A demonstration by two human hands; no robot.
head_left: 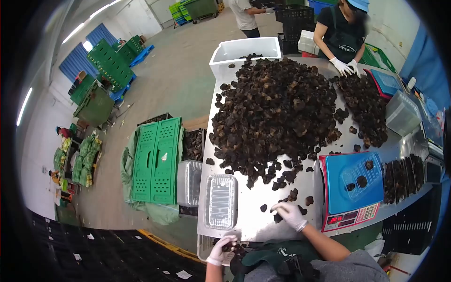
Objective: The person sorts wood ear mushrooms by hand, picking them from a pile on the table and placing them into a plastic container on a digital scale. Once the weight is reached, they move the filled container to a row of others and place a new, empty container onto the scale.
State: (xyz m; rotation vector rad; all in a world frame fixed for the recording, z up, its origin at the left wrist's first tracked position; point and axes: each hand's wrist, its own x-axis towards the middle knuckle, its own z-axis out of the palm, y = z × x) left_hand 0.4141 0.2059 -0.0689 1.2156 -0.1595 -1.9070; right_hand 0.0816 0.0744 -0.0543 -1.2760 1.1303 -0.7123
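Note:
A big heap of dark brown, fungus-like pieces (277, 103) covers the middle of the metal table (253, 221). My right hand (291, 216), in a white glove, reaches over loose pieces at the near edge of the heap; its fingers look bent near a small dark piece, and a hold on it is unclear. My left hand (220, 250), also gloved, is closed round dark pieces at the table's near edge, above a white container (203, 249). An empty clear plastic tray (221, 201) lies beyond it. Several pieces rest on the blue scale (354, 183) to the right.
Filled clear packs (403, 178) stand right of the scale. Across the table a co-worker's gloved hands (345, 67) touch a smaller heap (364, 108). A white tub (245, 49) sits at the far edge, green crates (156, 160) at the left. Another person (245, 16) stands behind.

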